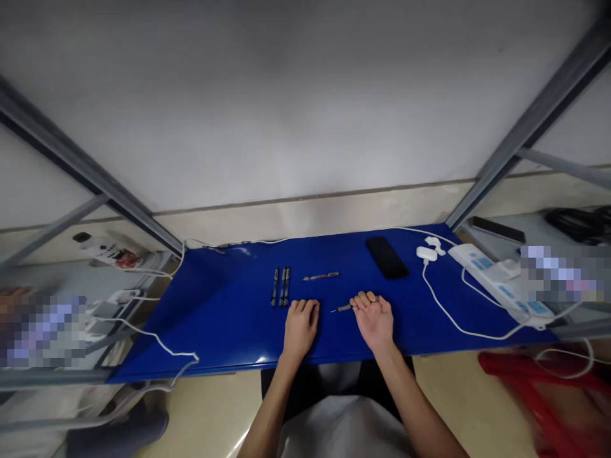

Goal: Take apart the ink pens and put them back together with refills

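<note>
My right hand [373,318] is turned palm up at the front of the blue table, its fingers curled around a pen [344,308]. The pen's thin tip points left toward my other hand. Resting near the table's front edge, my left hand [300,327] is closed with its back upward; whatever lies inside its fingers, if anything, is hidden. Just beyond it, to the left, a dark pen [275,287] and a pair of similar pens [284,286] lie side by side, pointing away from me. Another pen [322,276], with a reddish mark, lies crosswise beyond my hands.
A black phone [387,257] lies at the back right of the blue table [214,305]. Beside it are a white charger [426,254] with its cable and a white power strip [501,286]. Metal posts flank the table. A bottle [107,249] lies tilted at left.
</note>
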Demonstrator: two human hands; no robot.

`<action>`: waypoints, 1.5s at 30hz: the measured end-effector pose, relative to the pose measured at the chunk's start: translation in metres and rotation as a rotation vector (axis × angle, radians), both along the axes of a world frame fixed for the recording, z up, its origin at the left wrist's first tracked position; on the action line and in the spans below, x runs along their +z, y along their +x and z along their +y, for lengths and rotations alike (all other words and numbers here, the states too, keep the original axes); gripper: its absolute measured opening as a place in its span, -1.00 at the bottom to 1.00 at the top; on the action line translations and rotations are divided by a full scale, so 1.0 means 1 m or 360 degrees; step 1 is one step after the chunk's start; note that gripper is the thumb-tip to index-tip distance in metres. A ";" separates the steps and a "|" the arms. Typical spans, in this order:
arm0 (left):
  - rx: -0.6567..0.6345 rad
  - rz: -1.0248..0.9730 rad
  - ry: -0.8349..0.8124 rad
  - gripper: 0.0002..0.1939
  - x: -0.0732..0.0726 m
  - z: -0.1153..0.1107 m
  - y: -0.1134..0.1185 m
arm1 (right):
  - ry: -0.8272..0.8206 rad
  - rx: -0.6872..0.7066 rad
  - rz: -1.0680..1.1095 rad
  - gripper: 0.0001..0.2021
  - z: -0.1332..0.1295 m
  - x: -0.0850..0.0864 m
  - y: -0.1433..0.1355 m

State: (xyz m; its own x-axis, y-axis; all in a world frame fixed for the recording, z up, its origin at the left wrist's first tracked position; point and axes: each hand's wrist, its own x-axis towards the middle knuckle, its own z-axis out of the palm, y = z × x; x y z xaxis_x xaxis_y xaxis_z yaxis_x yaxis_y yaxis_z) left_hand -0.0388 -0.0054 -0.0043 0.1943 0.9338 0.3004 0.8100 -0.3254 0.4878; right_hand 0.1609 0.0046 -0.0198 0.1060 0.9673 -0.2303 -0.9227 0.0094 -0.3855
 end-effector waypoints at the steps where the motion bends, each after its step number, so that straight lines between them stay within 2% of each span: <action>1: -0.0001 0.0018 0.0000 -0.78 0.000 0.000 0.000 | -0.0032 -0.0004 0.0046 -0.76 0.000 0.001 0.000; 24: 0.0002 0.0004 -0.0015 -0.78 0.000 0.003 -0.001 | 0.0019 -0.0012 0.0192 -0.74 -0.001 0.006 0.000; 32: 0.0001 -0.0014 -0.0025 -0.79 0.000 0.003 -0.002 | 0.0199 -0.0024 0.0191 -0.68 -0.005 0.009 0.001; 42: -0.0005 -0.0034 -0.0009 -0.77 -0.001 0.003 -0.002 | 0.0367 -0.0049 0.0160 -0.65 0.019 0.014 0.014; 45: -0.0009 -0.0037 -0.0008 -0.77 -0.001 0.003 -0.002 | 0.0342 -0.0090 0.0127 -0.68 0.020 0.016 0.015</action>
